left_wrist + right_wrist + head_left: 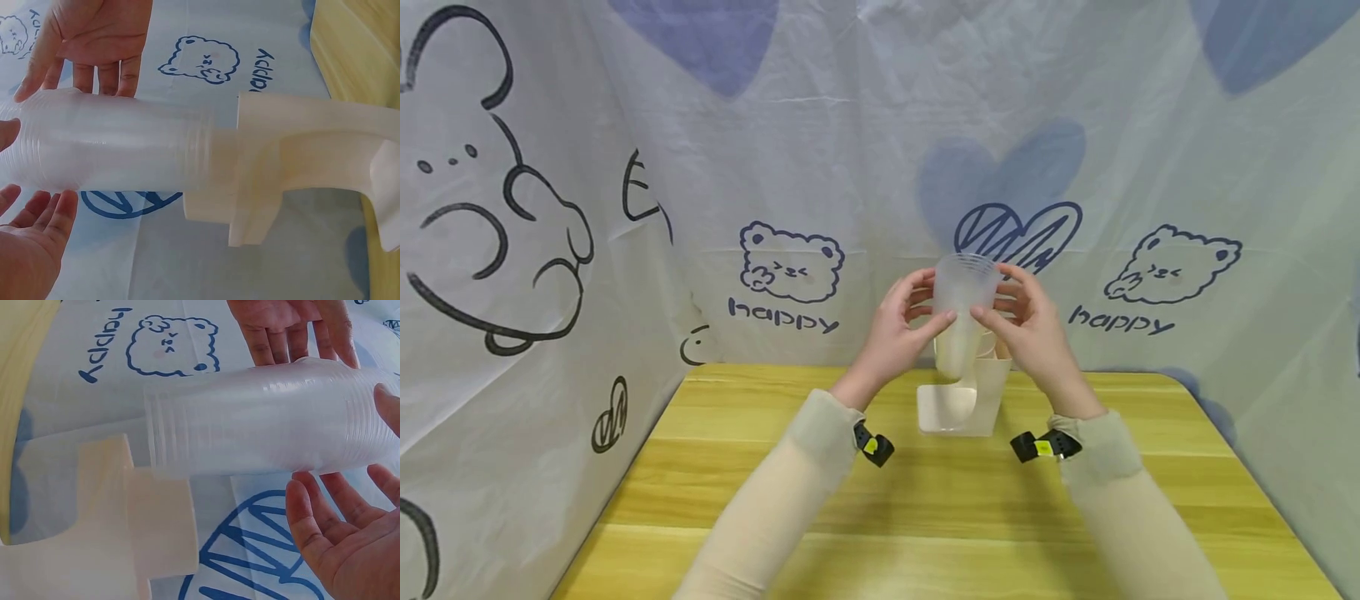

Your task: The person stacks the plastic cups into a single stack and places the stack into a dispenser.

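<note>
Between both hands a nested stack of clear plastic cups (962, 285) is held nearly upright, ribbed rims at the top. The left hand (898, 327) grips its left side, thumb in front and fingers behind. On the opposite side the right hand (1036, 333) holds it the same way. A cream plastic holder (995, 402) with a low front ledge stands on the table, directly below and behind the stack. Seen from the left wrist, the lower end of the cup stack (131, 140) overlaps the holder's upper part (257, 169). The right wrist view shows the stack (262, 422) beside the holder's edge (161, 528).
The wood-grain table (850, 500) reaches back to a pale printed curtain (865, 183) with hearts and bear drawings. Another curtain side (542, 400) hangs along the left. Black wrist straps (874, 443) sit on both sleeves.
</note>
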Demonstrator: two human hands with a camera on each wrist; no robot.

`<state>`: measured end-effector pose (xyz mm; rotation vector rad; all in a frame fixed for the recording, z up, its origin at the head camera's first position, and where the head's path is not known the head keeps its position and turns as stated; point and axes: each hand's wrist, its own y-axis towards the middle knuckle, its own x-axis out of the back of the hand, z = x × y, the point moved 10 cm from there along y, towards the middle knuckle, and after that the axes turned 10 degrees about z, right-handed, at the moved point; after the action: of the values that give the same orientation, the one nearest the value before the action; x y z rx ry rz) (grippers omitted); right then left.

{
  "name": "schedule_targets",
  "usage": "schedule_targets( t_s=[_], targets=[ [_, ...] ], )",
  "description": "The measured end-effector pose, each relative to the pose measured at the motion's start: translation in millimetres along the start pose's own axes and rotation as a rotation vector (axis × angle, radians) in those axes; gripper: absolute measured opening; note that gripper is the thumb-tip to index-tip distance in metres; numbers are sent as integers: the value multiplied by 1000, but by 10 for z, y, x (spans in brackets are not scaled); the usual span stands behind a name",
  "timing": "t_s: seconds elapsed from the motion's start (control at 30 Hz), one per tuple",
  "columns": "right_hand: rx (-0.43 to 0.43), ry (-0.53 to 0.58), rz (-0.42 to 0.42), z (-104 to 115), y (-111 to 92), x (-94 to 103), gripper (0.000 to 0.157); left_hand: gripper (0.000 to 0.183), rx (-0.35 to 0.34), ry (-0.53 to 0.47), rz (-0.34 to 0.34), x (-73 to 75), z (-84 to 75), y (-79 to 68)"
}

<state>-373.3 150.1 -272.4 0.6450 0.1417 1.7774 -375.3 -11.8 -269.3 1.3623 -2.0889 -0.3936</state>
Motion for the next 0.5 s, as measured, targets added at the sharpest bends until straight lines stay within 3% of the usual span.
schedule_targets(
  t_s=[0.23, 0.5],
  targets=[
    [49, -16, -27, 105, 90, 81, 59, 54, 8, 14, -1, 26, -58, 132],
    [49, -7, -55, 147, 204, 188, 60, 54, -1, 50, 0, 62, -151, 288]
  ],
)
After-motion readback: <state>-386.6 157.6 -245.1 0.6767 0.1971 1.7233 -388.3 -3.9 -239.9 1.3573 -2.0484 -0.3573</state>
